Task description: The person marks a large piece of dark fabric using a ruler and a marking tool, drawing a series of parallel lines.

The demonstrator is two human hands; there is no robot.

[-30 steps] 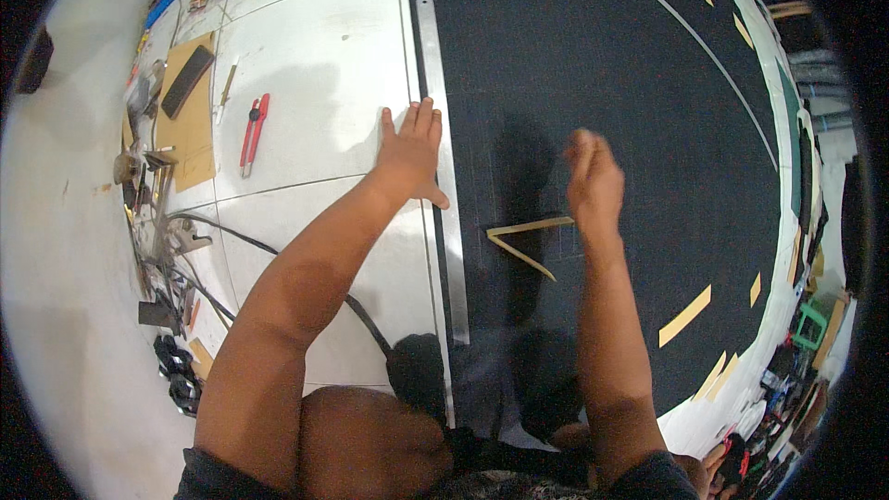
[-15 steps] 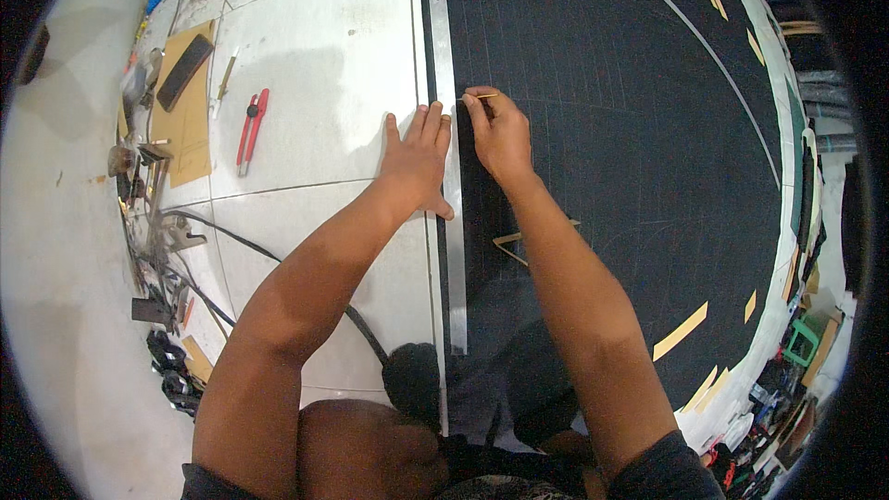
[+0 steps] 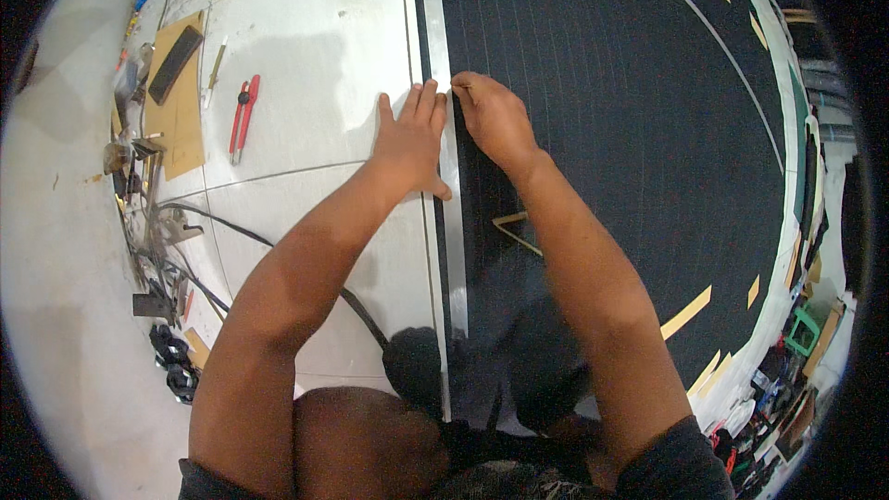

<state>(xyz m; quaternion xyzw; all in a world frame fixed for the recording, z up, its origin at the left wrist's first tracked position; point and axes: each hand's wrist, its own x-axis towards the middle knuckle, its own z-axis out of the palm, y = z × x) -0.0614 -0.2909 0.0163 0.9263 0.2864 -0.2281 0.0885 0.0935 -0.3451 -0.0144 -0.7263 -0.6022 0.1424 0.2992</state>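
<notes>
A long steel ruler (image 3: 453,222) lies lengthwise along the left edge of a dark, faintly striped cloth (image 3: 630,130). My left hand (image 3: 408,143) is spread flat, its fingertips and thumb pressing at the ruler's left side. Just across the ruler, my right hand (image 3: 497,116) is closed in a pinch against the right edge. Between its fingertips is a thin light-coloured stick, mostly hidden by the fingers. Pale lines run over the cloth. A folded, V-shaped light strip (image 3: 512,222) rests beside my right forearm.
On the white tiles to the left are a red cutter (image 3: 244,120), a pen (image 3: 216,69), and a dark phone-like slab (image 3: 175,65) on brown card (image 3: 190,143). A black cable (image 3: 356,310) crosses the tiles. Several yellowish strips (image 3: 687,311) and a long curved strip (image 3: 718,32) lie on the cloth.
My right hand has moved slightly left, bringing its pinched fingertips to the ruler's edge. The left hand stays on the ruler. The whole view has shifted slightly.
</notes>
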